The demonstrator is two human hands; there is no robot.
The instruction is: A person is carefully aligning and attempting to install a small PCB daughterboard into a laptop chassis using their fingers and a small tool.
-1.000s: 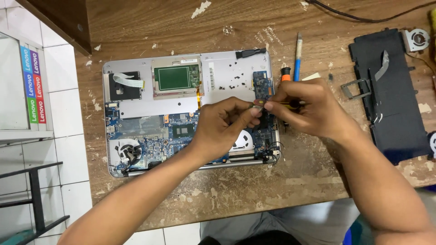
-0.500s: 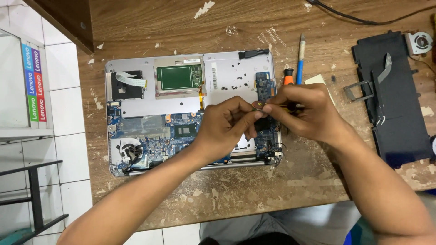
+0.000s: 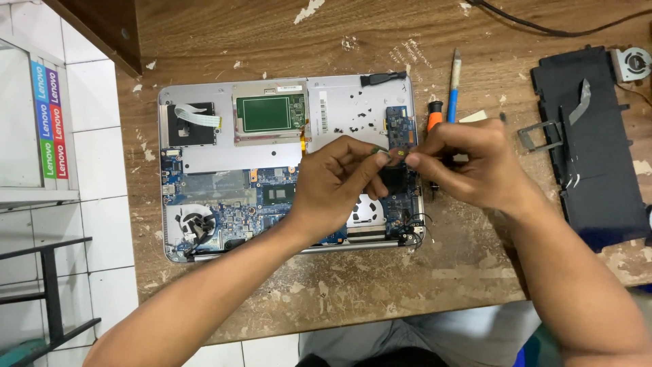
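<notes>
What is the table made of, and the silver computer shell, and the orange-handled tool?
The table looks like bare wood: brown grain, with pale chipped patches. The laptop shell seems matte silver metal or painted plastic; its look leaves that open. The screwdriver has an orange handle, likely plastic or rubber, mostly hidden by the right hand.

One opened laptop (image 3: 204,146), two hands, one screwdriver (image 3: 435,112), one blue-handled tool (image 3: 453,85), one black panel (image 3: 598,156)

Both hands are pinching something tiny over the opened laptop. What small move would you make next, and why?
Probably lift it gently straight up. The left hand and right hand meet fingertip to fingertip over the laptop, beside its small blue board; what they pinch is too small to tell.
</notes>
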